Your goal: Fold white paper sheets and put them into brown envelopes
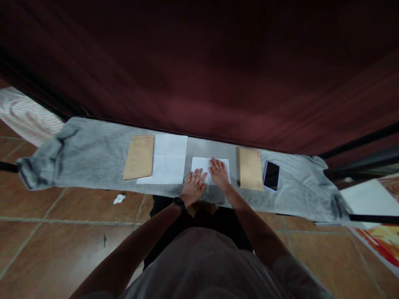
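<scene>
A folded white sheet of paper [204, 162] lies on the grey cloth in front of me. My left hand [193, 186], a dark band at its wrist, rests flat with its fingertips on the sheet's lower left part. Fingers stretched out, my right hand [219, 172] lies flat across the sheet's right half. Neither hand grips anything. To the left, larger white sheets [170, 160] lie partly under a brown envelope [139, 158]. On the right is a stack of brown envelopes [251, 169].
A phone [271, 176] with a dark screen lies right of the envelope stack. Grey cloth [93, 158] covers the long narrow surface. Behind it hangs a dark red curtain [199, 83]. A crumpled white scrap [119, 199] lies on the tiled floor.
</scene>
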Demonstrator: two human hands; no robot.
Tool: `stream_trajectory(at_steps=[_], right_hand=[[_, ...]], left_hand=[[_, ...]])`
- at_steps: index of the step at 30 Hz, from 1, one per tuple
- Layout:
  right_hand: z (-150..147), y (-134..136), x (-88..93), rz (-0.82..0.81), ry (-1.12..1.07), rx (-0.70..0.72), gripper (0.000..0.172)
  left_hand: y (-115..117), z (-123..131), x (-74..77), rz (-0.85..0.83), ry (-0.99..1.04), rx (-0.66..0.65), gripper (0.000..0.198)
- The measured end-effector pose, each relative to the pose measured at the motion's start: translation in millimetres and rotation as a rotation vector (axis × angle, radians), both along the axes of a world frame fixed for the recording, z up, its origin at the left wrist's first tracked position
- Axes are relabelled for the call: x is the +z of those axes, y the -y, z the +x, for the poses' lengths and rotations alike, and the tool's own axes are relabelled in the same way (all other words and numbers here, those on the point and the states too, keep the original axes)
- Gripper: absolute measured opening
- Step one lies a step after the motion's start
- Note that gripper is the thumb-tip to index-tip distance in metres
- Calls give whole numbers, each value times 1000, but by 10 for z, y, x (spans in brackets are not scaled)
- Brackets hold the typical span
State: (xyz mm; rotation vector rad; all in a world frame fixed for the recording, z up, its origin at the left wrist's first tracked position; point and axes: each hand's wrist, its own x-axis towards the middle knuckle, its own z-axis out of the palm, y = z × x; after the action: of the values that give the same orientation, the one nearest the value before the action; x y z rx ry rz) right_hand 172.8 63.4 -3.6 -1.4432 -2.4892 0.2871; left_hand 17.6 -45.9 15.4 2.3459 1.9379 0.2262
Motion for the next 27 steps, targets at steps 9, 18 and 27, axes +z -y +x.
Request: stream_trajectory(at_steps=[9, 18, 27], right_hand=[[318, 597, -24, 42, -14, 113, 48], [433, 914, 33, 60, 0, 156, 47], [393, 922, 82, 74, 13, 146, 43]], left_hand=[[-19, 46, 33, -46, -73, -11, 57], [-34, 7, -1, 37, -20, -47, 57], [-396, 277, -48, 25, 87, -139, 54]])
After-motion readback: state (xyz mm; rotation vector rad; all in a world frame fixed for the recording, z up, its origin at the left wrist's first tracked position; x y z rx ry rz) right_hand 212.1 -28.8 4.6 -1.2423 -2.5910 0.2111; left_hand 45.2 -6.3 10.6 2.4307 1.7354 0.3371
